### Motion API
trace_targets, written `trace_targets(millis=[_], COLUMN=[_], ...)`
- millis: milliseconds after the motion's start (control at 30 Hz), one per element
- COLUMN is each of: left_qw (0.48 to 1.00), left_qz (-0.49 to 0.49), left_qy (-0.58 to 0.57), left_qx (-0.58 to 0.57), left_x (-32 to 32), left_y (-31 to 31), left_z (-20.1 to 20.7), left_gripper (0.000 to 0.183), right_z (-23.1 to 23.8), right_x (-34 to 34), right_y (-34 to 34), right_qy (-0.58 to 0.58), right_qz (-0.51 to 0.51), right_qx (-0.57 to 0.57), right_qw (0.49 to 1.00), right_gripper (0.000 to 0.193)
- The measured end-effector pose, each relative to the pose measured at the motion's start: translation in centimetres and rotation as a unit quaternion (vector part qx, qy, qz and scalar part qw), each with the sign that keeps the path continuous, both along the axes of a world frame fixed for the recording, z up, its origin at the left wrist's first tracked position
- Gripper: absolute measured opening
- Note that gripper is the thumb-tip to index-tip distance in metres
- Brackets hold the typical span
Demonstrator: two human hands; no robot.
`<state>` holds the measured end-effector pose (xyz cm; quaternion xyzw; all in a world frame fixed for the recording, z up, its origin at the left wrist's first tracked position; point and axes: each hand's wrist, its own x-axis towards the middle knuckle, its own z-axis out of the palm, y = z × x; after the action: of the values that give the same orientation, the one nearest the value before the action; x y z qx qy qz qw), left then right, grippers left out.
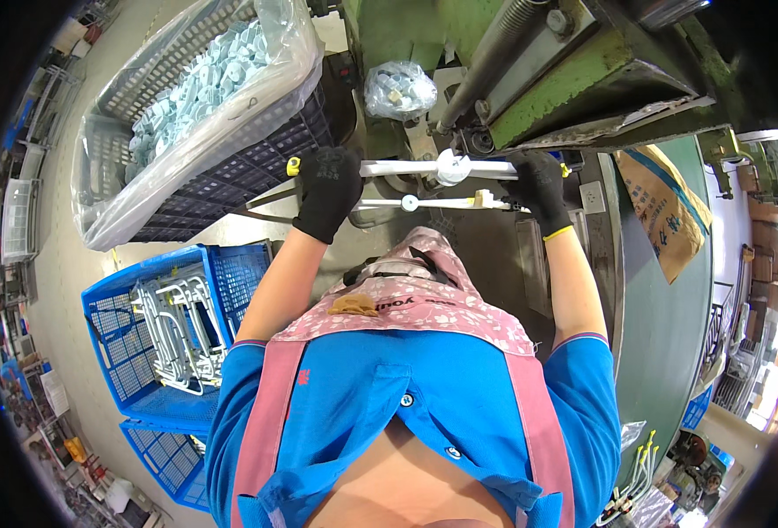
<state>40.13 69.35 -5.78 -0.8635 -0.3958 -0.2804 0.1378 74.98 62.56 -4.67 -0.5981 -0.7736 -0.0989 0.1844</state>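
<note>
In black gloves, both my hands grip a white tube frame (398, 168) held level in front of the machine. My left hand (329, 189) is closed round its left end, close to a yellow tip (293, 166). Round the right end is my right hand (538, 189), also closed, with a bit of yellow showing beyond it. A white round plastic piece (453, 167) sits on the upper tube between the hands. Nearer me runs a thinner white bar (441, 203) with a small round white piece (409, 203) and a cream block (483, 200) on it.
A green machine (600, 88) overhangs the right hand. At the left stands a plastic-lined dark crate (239, 163) of pale blue-grey parts. Below it, a blue crate (125, 352) holds bent white tube frames (178, 330). A green table (661, 326) with a brown sack (661, 207) is at right.
</note>
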Motion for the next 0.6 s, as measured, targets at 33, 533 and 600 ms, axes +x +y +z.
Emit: trace_targets(millis=[33, 533, 600], left_qw=[1.000, 0.995, 0.999], left_qz=[0.000, 0.035, 0.014], left_qy=[0.004, 0.028, 0.002], left_qx=[-0.012, -0.084, -0.044], left_x=[0.0, 0.2, 0.2], left_y=[0.0, 0.0, -0.1], left_z=[0.0, -0.4, -0.2], left_gripper=[0.004, 0.007, 0.006], right_z=[0.4, 0.2, 0.5], right_x=[-0.3, 0.0, -0.2], right_y=[0.0, -0.2, -0.2], right_qy=[0.006, 0.023, 0.024], right_qz=[-0.006, -0.031, -0.039], right_qx=[-0.019, -0.126, -0.131], right_qw=[1.000, 0.991, 0.990], right_gripper=[0.030, 0.035, 0.034])
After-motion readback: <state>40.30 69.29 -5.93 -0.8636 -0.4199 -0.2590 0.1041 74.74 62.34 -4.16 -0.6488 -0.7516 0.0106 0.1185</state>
